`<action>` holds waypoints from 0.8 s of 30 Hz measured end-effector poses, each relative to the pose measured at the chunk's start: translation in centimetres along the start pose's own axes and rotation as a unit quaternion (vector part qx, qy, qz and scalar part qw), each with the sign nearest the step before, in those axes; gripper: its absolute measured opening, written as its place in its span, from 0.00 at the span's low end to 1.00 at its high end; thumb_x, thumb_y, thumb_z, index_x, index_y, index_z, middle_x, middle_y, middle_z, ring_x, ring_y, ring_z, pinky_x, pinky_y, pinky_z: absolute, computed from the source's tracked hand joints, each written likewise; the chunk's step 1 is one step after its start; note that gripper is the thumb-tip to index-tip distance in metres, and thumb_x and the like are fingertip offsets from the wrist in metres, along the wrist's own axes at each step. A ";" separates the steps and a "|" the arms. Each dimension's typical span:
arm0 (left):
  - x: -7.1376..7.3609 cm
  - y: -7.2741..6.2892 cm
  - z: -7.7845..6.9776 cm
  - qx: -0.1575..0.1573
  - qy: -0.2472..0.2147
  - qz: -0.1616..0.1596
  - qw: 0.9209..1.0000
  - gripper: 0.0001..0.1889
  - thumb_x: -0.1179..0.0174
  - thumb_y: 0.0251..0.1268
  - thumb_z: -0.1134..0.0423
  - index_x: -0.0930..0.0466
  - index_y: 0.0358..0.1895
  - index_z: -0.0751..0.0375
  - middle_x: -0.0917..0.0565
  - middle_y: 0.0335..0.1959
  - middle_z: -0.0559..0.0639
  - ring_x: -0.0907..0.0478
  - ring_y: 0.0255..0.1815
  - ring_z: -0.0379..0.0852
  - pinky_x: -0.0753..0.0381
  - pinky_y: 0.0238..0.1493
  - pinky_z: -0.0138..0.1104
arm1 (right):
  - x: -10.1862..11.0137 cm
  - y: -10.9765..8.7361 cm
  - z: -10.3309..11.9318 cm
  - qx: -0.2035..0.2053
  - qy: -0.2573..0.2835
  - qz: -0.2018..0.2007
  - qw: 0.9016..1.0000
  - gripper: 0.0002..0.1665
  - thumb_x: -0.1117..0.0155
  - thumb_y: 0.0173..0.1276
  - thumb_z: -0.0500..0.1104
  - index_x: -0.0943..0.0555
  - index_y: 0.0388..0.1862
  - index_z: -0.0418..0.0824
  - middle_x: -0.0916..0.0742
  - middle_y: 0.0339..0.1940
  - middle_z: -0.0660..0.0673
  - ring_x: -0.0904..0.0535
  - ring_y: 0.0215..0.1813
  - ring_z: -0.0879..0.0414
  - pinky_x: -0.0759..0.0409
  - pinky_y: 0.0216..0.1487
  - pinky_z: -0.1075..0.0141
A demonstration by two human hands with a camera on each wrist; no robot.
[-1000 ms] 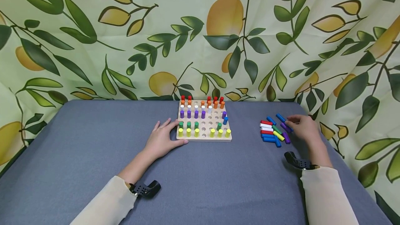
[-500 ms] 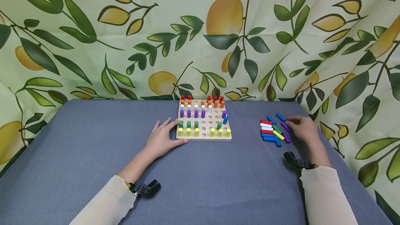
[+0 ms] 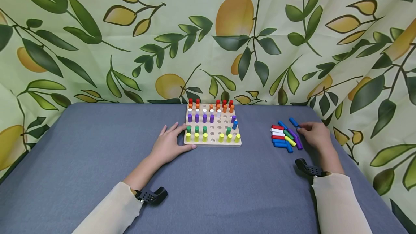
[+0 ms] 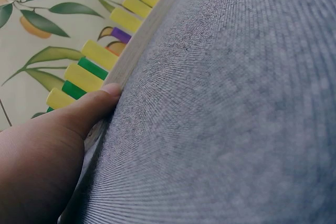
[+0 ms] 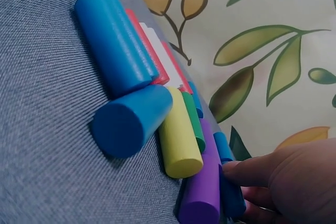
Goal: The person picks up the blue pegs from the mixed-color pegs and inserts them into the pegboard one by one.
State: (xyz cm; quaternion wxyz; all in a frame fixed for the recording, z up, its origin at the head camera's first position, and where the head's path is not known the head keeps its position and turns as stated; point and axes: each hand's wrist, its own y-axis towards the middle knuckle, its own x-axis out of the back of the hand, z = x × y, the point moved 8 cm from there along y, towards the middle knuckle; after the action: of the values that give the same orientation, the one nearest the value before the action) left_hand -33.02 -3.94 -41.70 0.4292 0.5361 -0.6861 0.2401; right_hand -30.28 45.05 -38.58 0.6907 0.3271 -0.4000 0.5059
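A wooden pegboard (image 3: 224, 144) with rows of coloured pegs stands at the far middle of the table. My left hand (image 3: 167, 145) rests against its near left corner, the thumb along the front edge and the index finger at the left side. In the left wrist view the thumb (image 4: 100, 103) touches the board's wooden edge (image 4: 137, 45). At the right, my right hand (image 3: 314, 134) pinches a blue peg (image 5: 231, 195) between thumb and fingers, at the far right side of a pile of loose pegs. A purple peg (image 5: 202, 195) lies directly beside it.
Loose red pegs (image 3: 277, 127), white pegs (image 3: 277, 134), a green peg (image 3: 287, 134), a yellow peg (image 3: 290, 141) and several blue pegs (image 3: 280, 145) lie close together. Grey cloth (image 3: 227, 190) covers the table. A leaf-patterned curtain (image 3: 182, 53) hangs behind.
The upper purple peg has shifted left against the pile, in line with the other purple one. My right fingers have moved from it to the blue peg. My left hand stays put.
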 end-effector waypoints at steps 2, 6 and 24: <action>0.0 0.0 0.0 0.001 0.000 0.001 1.000 0.44 0.28 0.54 0.37 0.27 0.72 0.55 0.28 0.74 0.63 0.38 0.80 0.61 0.52 0.82 0.62 | 0.0 0.0 0.1 -0.001 0.001 0.007 1.000 0.23 0.44 0.77 0.43 0.21 0.58 0.25 0.17 0.55 0.23 0.23 0.55 0.30 0.24 0.41 0.53; 0.0 0.0 0.0 -0.001 0.001 0.001 1.000 0.44 0.28 0.54 0.36 0.27 0.72 0.55 0.28 0.74 0.61 0.38 0.80 0.61 0.52 0.82 0.62 | 0.2 -0.2 0.4 -0.003 0.008 0.017 1.000 0.25 0.48 0.79 0.44 0.23 0.62 0.25 0.20 0.60 0.22 0.25 0.57 0.30 0.24 0.41 0.57; -0.1 0.1 0.1 0.001 -0.001 -0.001 1.000 0.44 0.29 0.54 0.36 0.27 0.72 0.54 0.28 0.74 0.61 0.38 0.80 0.61 0.52 0.82 0.62 | 1.4 -0.7 3.4 -0.011 0.191 0.075 0.979 0.35 0.50 0.80 0.59 0.28 0.71 0.34 0.17 0.53 0.53 0.14 0.50 0.53 0.21 0.65 0.46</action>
State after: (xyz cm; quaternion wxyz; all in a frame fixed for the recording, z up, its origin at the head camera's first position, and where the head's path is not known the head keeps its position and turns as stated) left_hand -33.12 -3.99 -41.85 0.4279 0.5373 -0.6860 0.2400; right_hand -30.10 42.61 -35.77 0.7185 0.1855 -0.2894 0.6046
